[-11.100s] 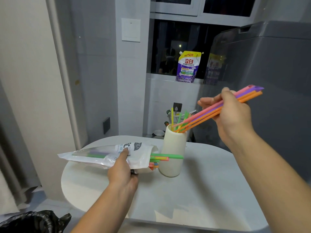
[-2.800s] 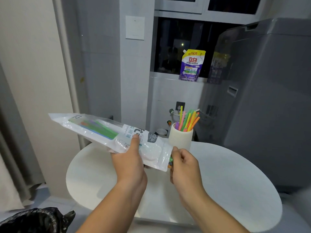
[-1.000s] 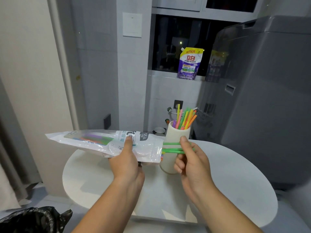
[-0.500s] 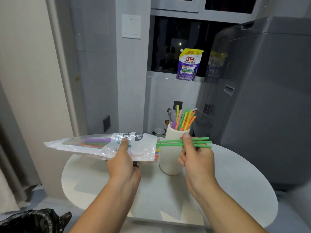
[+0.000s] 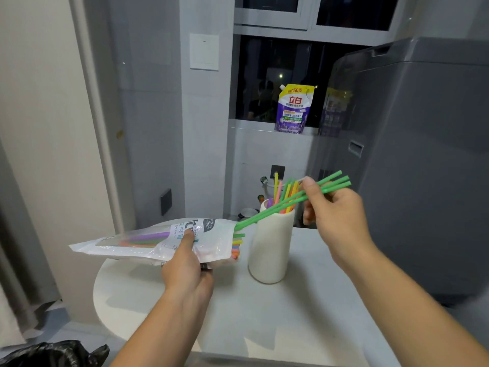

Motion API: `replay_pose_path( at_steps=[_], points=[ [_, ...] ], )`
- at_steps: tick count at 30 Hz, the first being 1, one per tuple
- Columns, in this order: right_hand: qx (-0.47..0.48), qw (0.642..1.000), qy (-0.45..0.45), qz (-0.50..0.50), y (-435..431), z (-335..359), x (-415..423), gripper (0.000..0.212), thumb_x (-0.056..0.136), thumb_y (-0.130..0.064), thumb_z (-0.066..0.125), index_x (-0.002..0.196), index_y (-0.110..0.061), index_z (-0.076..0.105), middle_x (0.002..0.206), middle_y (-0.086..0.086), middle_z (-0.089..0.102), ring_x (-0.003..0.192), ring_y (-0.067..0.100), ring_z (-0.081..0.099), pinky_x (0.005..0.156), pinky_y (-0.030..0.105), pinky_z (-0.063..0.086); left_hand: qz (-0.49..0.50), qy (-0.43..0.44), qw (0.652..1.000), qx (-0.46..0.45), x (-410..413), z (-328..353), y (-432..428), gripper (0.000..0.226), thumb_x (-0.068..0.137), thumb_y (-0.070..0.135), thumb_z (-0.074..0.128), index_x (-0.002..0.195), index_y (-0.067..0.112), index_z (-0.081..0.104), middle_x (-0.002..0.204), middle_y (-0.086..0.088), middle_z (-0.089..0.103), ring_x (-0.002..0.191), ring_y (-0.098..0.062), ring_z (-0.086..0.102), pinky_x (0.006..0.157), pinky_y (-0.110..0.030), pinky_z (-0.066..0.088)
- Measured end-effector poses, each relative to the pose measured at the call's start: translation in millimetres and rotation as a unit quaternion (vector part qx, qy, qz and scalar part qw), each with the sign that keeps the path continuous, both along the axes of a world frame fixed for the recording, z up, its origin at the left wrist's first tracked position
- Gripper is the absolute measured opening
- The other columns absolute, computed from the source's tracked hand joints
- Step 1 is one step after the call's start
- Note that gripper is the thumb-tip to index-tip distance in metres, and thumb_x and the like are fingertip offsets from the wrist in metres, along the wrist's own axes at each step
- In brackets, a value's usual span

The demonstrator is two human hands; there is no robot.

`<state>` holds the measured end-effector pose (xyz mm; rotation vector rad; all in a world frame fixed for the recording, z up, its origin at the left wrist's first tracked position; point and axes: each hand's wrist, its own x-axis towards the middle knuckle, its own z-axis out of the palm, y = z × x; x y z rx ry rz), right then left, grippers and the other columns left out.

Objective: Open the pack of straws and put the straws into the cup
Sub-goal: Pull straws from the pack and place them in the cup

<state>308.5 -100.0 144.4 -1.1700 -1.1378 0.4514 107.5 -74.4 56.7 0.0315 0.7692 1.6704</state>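
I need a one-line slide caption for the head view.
Left hand grips the pack beside the cup; right hand holds green straws at the pack's mouth.

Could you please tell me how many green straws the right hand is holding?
3. The green straws lie side by side, pinched by the right hand: upper ends fanned out past the thumb, lower ends at the mouth of the pack. Another could be hidden behind them.

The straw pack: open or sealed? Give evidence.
Open: coloured straw ends poke out of the pack at one end; green straws pinched by the right hand reach that opening.
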Motion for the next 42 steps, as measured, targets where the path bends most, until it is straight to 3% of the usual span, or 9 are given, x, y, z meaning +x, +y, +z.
replay_pose_path(
  at_steps=[6,9,13,15,19,22,27,34,42],
  points=[
    [0.015,0.997,-0.059,-0.042,7,51,29,0.037,0.093,-0.038,0.067,0.068,-0.01,0.067,0.044,-0.005,0.058,0.039,0.009,0.051,0.043,0.025,0.045,0.008,0.001,1.0,-0.005,-3,-4,1,0.046,0.101,0.009,0.071,0.145,0.015,0.058,0.13,-0.005,0.075,0.087,-0.016,0.076,0.056,-0.034,0.066],
    [0.029,0.994,-0.088,-0.051,9,70,39,0.035,0.093,-0.037,0.067,0.071,-0.01,0.068,0.044,-0.006,0.058,0.037,0.008,0.051,0.042,0.026,0.045,0.004,0.001,1.0,0.0,-3,-4,2,0.042,0.101,0.012,0.071,0.141,0.017,0.058,0.132,-0.005,0.075,0.094,-0.019,0.077,0.076,-0.04,0.066],
    [0.028,0.988,-0.13,-0.076,11,85,48,0.037,0.094,-0.039,0.066,0.069,-0.012,0.066,0.05,-0.001,0.058,0.038,0.009,0.05,0.048,0.032,0.047,0.003,0.002,1.0,-0.007,0,-3,1,0.044,0.1,0.011,0.073,0.141,0.016,0.06,0.121,-0.004,0.078,0.09,-0.018,0.077,0.055,-0.032,0.066],
    [0.017,0.982,-0.165,-0.092,13,88,51,0.038,0.094,-0.042,0.064,0.069,-0.013,0.065,0.054,0.002,0.059,0.039,0.008,0.052,0.049,0.03,0.045,-0.002,0.002,1.0,-0.009,2,-3,0,0.043,0.1,0.01,0.072,0.141,0.016,0.06,0.117,-0.003,0.078,0.087,-0.017,0.076,0.055,-0.031,0.065],
    [0.006,0.97,-0.218,-0.105,16,92,53,0.042,0.094,-0.043,0.062,0.073,-0.007,0.065,0.062,0.012,0.061,0.053,0.024,0.056,0.056,0.039,0.049,-0.009,0.007,1.0,0.004,3,-7,0,0.048,0.1,0.012,0.073,0.146,0.015,0.059,0.131,-0.004,0.076,0.104,-0.024,0.077,0.078,-0.043,0.064],
    [0.003,0.965,-0.234,-0.122,17,94,54,0.045,0.094,-0.044,0.062,0.071,-0.006,0.063,0.066,0.019,0.062,0.057,0.027,0.056,0.058,0.042,0.05,-0.009,0.013,1.0,0.01,3,-6,0,0.048,0.101,0.012,0.071,0.148,0.014,0.058,0.133,-0.005,0.075,0.11,-0.026,0.076,0.082,-0.045,0.063],
    [-0.003,0.961,-0.245,-0.13,17,97,53,0.042,0.094,-0.043,0.062,0.067,-0.011,0.061,0.062,0.011,0.06,0.056,0.026,0.055,0.058,0.04,0.047,-0.005,0.013,1.0,-0.003,5,-8,1,0.049,0.1,0.012,0.072,0.148,0.014,0.059,0.133,-0.005,0.075,0.108,-0.025,0.076,0.076,-0.042,0.065],
    [0.002,0.954,-0.262,-0.143,22,97,45,0.038,0.094,-0.043,0.062,0.065,-0.019,0.059,0.06,0.001,0.061,0.055,0.019,0.058,0.052,0.029,0.044,-0.002,0.009,1.0,0.015,6,-11,3,0.048,0.101,0.013,0.072,0.147,0.014,0.059,0.134,-0.005,0.075,0.117,-0.029,0.075,0.104,-0.054,0.058],
    [0.003,0.951,-0.258,-0.173,26,100,47,0.04,0.093,-0.043,0.063,0.067,-0.013,0.061,0.059,0.003,0.06,0.05,0.017,0.054,0.047,0.026,0.039,-0.009,0.009,1.0,-0.009,5,-8,2,0.049,0.101,0.013,0.072,0.148,0.015,0.059,0.133,-0.005,0.075,0.111,-0.026,0.076,0.074,-0.041,0.067]
  ],
)
